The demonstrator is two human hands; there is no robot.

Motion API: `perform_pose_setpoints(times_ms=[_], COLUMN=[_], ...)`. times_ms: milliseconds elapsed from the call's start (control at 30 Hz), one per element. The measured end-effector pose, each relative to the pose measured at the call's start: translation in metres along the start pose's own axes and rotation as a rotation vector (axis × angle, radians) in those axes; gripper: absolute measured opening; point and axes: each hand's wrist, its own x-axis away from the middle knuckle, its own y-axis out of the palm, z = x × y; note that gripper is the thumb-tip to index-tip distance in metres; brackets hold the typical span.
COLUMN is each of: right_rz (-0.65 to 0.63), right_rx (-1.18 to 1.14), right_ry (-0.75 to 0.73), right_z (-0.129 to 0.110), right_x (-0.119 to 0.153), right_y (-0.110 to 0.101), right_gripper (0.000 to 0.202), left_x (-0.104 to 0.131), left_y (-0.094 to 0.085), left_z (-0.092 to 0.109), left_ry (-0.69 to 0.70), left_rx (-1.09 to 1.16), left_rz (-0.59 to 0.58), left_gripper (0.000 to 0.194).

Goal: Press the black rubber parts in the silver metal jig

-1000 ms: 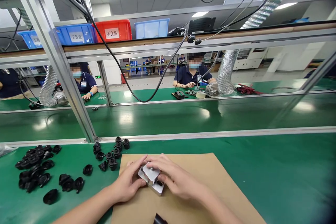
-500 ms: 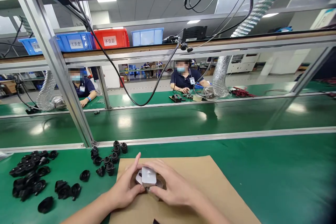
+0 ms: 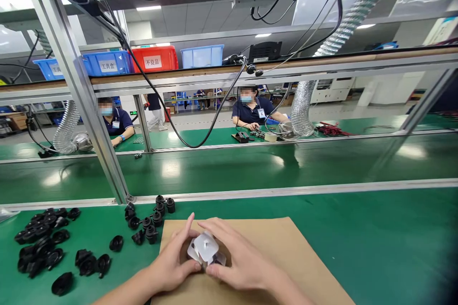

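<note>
In the head view, both hands close on a small metal block [image 3: 204, 248] held just above the brown paper sheet [image 3: 286, 257] on the desk [image 3: 375, 238]: the left hand [image 3: 171, 262] grips its left side and the right hand [image 3: 236, 259] its right. The work looks mid-way, with a black piece apparently seated under the block while many loose black parts [image 3: 43, 248] lie unhandled left of the sheet. Against the earlier frames, the block is tilted differently, and the hands have shifted around it.

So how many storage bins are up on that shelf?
4: a blue bin far left, a labelled blue bin, a red bin, then a pale blue bin. Others may be hidden.
</note>
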Motion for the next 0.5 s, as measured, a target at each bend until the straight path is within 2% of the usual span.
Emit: perform_pose_setpoints(times_ms=[133, 267, 333, 433, 500], right_rz=[-0.006, -0.047, -0.066, -0.034, -0.036], right_rx=[0.012, 0.012, -0.043, 0.038, 0.078], right_ry=[0.041, 0.038, 0.023, 0.075, 0.074], right_z=[-0.003, -0.007, -0.009, -0.012, -0.014], right_x=[-0.003, -0.003, -0.003, -0.001, -0.001], right_y=[0.0, -0.001, -0.001, -0.002, -0.004], right_gripper=[0.084, 0.097, 0.093, 0.079, 0.086], left_x=[0.0, -0.001, -0.001, 0.0, 0.0], left_y=[0.001, 0.001, 0.001, 0.002, 0.002], left_z=[-0.001, -0.001, -0.002, -0.003, -0.003], left_ry=[0.012, 0.028, 0.032, 0.031, 0.028], left_rx=[0.006, 0.009, 0.012, 0.025, 0.038], left_rz=[0.007, 0.016, 0.017, 0.01, 0.007], left_gripper=[0.109, 0.11, 0.11, 0.111, 0.112])
